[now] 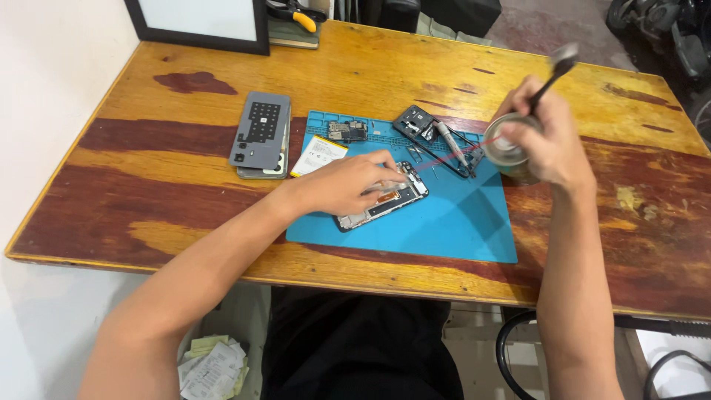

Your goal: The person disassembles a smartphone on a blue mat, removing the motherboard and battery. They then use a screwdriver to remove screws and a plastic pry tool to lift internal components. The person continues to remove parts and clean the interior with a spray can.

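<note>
On a blue silicone repair mat [459, 222], the left hand [344, 185] presses fingers together on an opened black smartphone frame [385, 201]. The right hand [552, 137] grips a small round tin [505, 147] and dark tweezers [552, 74]. Keeping the frame pinned flat seems wise.

I see my left forearm reaching in from the lower left, bare to the elbow, running up and to the right with the wrist nearly straight. My left hand [348, 185] lies palm down, fingers curled and pressed forward, the fingertips bunched low. My right forearm rises almost straight up from the lower right. My right hand [548, 137] is raised and closed in a grip, knuckles facing me, wrist bent slightly left.
</note>
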